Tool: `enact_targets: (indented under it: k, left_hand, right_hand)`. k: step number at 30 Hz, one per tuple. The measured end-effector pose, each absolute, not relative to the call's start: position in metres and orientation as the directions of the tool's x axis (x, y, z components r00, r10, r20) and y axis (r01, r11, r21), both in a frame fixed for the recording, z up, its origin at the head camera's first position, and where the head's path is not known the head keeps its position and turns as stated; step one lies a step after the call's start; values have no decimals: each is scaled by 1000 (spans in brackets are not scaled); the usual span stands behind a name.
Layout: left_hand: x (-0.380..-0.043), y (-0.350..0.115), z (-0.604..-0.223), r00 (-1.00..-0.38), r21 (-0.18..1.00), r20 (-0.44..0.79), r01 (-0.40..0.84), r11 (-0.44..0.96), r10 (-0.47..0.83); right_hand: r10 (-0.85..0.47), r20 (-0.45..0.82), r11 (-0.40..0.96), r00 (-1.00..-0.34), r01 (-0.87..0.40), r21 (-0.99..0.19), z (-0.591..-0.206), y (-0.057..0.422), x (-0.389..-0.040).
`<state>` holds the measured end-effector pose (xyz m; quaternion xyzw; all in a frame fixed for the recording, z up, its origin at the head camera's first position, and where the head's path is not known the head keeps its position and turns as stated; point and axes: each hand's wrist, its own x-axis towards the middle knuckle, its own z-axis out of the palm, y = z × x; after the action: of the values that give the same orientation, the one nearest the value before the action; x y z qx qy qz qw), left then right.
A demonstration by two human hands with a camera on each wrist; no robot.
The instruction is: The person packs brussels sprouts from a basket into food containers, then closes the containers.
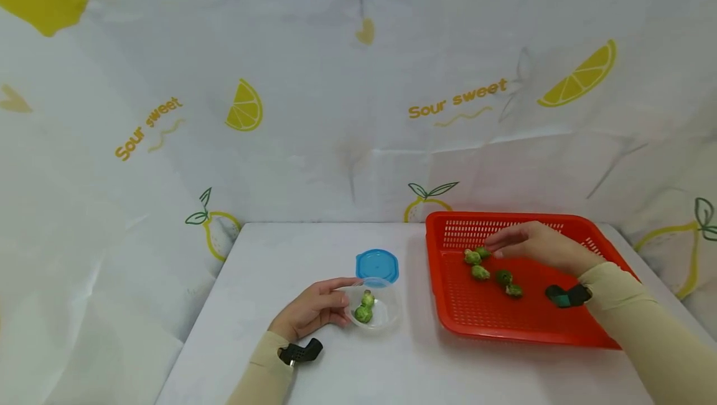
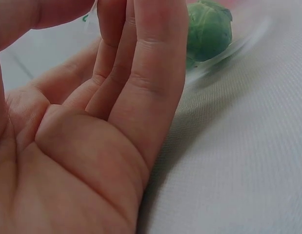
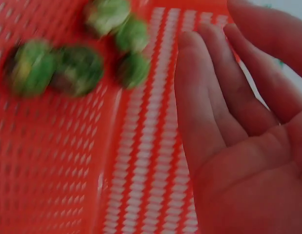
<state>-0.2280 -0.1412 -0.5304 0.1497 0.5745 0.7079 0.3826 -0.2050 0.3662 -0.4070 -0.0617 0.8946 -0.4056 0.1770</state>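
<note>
Left grip (image 1: 315, 307) is clasping a clear round plastic bowl (image 1: 389, 313) of green sprouts (image 1: 363, 313); right grip (image 1: 525, 247), thumb and fingers apart, is hovering over a red plastic basket (image 1: 476, 316).

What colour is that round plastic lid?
The round plastic lid is blue, clearest in the head view.

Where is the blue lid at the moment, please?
In the head view, the blue lid lies on the white table, just beyond the clear bowl that the left hand holds and to the left of the red basket.
</note>
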Motion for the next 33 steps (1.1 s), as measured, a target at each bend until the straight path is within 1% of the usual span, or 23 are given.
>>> enact_targets:
  k: [6,13,23,33]
  left_hand:
    - [-227,-142,-530,-663,927,-227,-371,-50,713]
    - [-228,-142,-532,-654,930,-211,-364,-58,726]
    - [-228,-143,-531,-658,928,-210,-366,-64,723]
    - [-229,-142,-531,-654,934,-189,-351,-72,732]
  right_hand:
    - [-252,-323,677,-912,72,-733,-428,399,-209]
    - [-261,-385,704,-885,99,-704,-442,419,-212]
    - [-327,-407,685,-853,83,-724,-450,418,-218]
    - [-303,-426,688,-852,114,-717,-456,411,-219]
